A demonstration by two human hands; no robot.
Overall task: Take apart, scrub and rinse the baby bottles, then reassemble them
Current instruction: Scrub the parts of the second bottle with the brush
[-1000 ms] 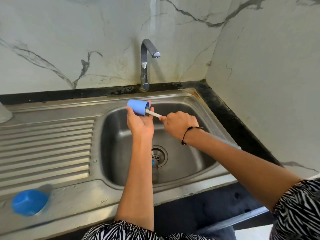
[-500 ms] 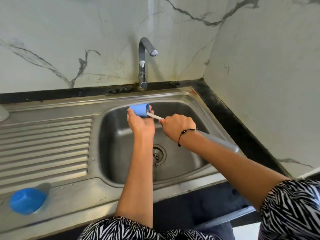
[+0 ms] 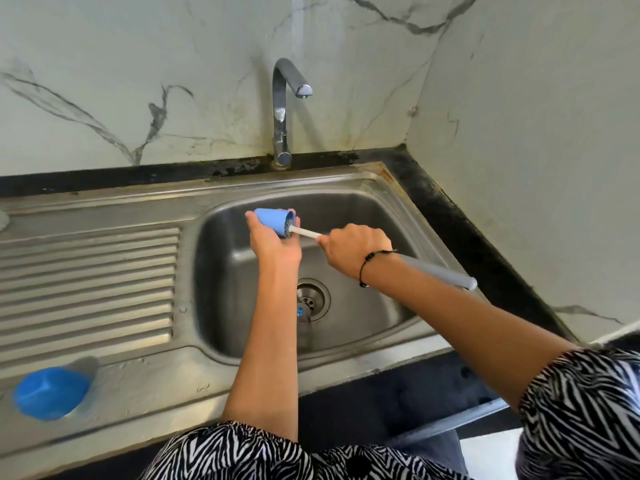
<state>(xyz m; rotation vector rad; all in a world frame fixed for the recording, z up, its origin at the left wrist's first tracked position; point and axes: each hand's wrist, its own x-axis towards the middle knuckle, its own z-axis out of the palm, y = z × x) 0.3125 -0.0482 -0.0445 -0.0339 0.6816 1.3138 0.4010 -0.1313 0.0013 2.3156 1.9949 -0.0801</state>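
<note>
My left hand [image 3: 273, 242] curls its fingers and thumb around a small light-blue bottle cap [image 3: 272, 221], holding it on its side above the basin with the open mouth turned toward my right. My right hand [image 3: 356, 249] wraps its fingers round the shaft of a bottle brush [image 3: 440, 273]; the thin white neck runs from my fist into the cap's mouth, where white bristles show, and the thicker grey handle sticks out past my wrist, over the sink's right rim. A black beaded bracelet [image 3: 367, 268] circles that wrist.

I judge the cap to be light, stiff plastic, likely slick if wet or soapy, so a grip around its side wall, as I have it, seems the safest hold (pinching the rim would block the brush). The brush neck looks thin and may flex, so a hold close to the head gives more control.

Below my hands lies a stainless steel sink [image 3: 377, 199] with a round drain [image 3: 313, 299]; something clear with a blue mark lies by the drain, too indistinct to name. The faucet [image 3: 285, 109] rises behind, with no water visibly running. On the ridged drainboard's near-left corner sits a blue, blurred plastic piece [image 3: 52, 396], well apart from my hands. Marble-patterned walls surround the corner.
</note>
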